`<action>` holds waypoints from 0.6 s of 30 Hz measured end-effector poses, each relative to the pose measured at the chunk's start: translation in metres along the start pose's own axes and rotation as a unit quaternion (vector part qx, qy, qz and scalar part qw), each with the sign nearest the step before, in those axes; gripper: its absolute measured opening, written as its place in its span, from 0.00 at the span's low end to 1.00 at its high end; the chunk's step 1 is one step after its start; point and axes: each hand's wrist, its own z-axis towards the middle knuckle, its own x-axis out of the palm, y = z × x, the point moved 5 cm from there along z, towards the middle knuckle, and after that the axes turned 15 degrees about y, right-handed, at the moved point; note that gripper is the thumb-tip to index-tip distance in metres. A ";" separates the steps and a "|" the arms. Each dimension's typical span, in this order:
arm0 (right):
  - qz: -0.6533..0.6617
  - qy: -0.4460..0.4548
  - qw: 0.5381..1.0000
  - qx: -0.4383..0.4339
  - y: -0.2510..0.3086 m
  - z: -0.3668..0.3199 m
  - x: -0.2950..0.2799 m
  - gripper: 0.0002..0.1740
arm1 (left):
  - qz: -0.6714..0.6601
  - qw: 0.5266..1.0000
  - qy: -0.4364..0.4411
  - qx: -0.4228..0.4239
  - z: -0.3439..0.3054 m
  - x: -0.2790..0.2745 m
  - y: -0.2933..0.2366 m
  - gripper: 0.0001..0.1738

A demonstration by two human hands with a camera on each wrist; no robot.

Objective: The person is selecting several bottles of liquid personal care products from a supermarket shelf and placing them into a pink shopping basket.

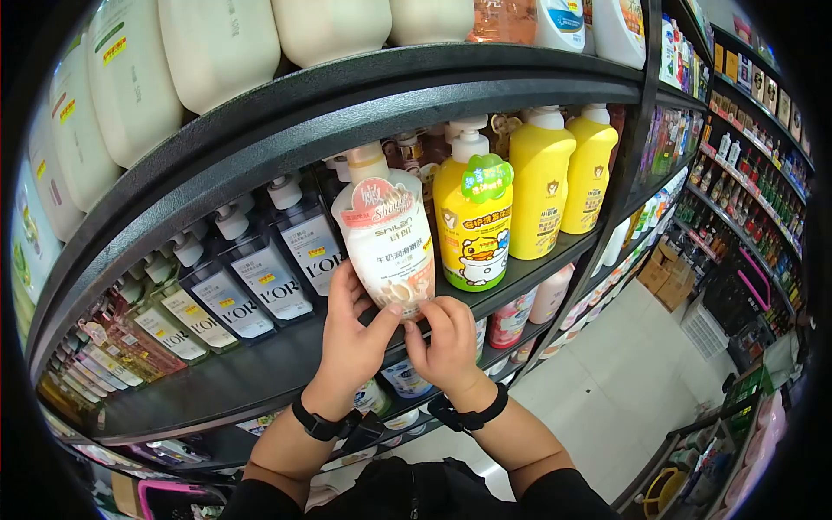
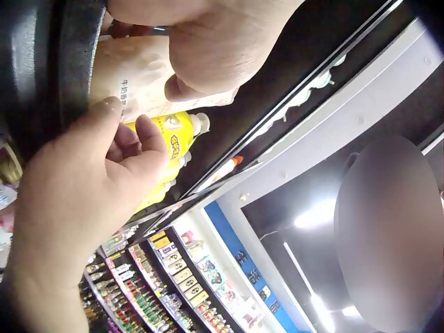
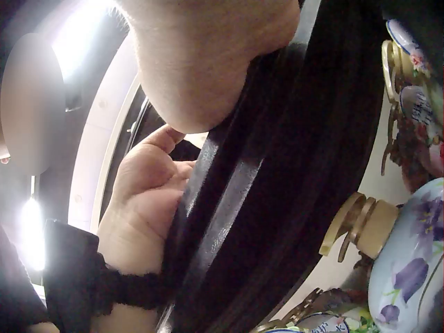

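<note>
A white and pink pump bottle [image 1: 390, 238] of body wash, with a round pink tag at its neck, leans slightly at the front of the black shelf. My left hand [image 1: 354, 334] grips its lower left side, thumb across the front near the base. At the lower right, my right hand [image 1: 449, 347] holds the bottom edge with curled fingers and thumb. In the left wrist view, the bottle's pale label [image 2: 128, 80] shows between both hands. The right wrist view shows my right hand [image 3: 201, 62] from behind, its fingertips hidden.
Just right of the bottle stands a yellow duck-print pump bottle [image 1: 475, 221], then plain yellow bottles [image 1: 542, 186]. Dark pump bottles [image 1: 264, 269] line the left. An upper shelf edge [image 1: 347, 108] overhangs the row. Cardboard boxes [image 1: 667, 273] sit on the aisle floor.
</note>
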 end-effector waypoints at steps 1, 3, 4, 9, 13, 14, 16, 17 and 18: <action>-0.001 0.002 1.000 -0.001 0.000 0.000 0.000 0.28 | 0.004 1.000 0.000 -0.001 -0.001 0.000 0.000 0.42; -0.004 -0.001 1.000 -0.004 0.001 0.000 -0.001 0.28 | 0.016 1.000 -0.010 0.007 -0.002 -0.001 0.002 0.41; -0.005 -0.004 1.000 -0.005 0.001 0.000 -0.002 0.28 | 0.022 1.000 -0.014 0.011 -0.002 -0.001 0.003 0.41; 0.003 0.009 1.000 0.010 0.001 0.001 -0.002 0.24 | -0.016 1.000 -0.008 -0.007 0.000 0.001 0.003 0.40; 0.014 0.010 1.000 0.014 -0.001 0.000 -0.001 0.24 | -0.026 0.999 -0.003 -0.022 -0.001 -0.001 0.004 0.40; 0.015 0.008 1.000 0.015 0.001 -0.001 0.000 0.25 | -0.023 0.999 -0.004 -0.025 -0.004 -0.001 0.004 0.41; 0.011 0.003 1.000 0.011 0.002 0.002 -0.002 0.28 | -0.021 1.000 -0.007 -0.021 -0.002 -0.002 0.008 0.41; 0.009 0.004 1.000 0.008 0.002 0.002 -0.003 0.26 | -0.027 0.999 -0.011 -0.019 0.000 -0.002 0.011 0.41; 0.008 0.003 1.000 0.006 0.001 0.002 -0.004 0.25 | -0.032 0.999 -0.015 -0.018 0.001 -0.002 0.015 0.41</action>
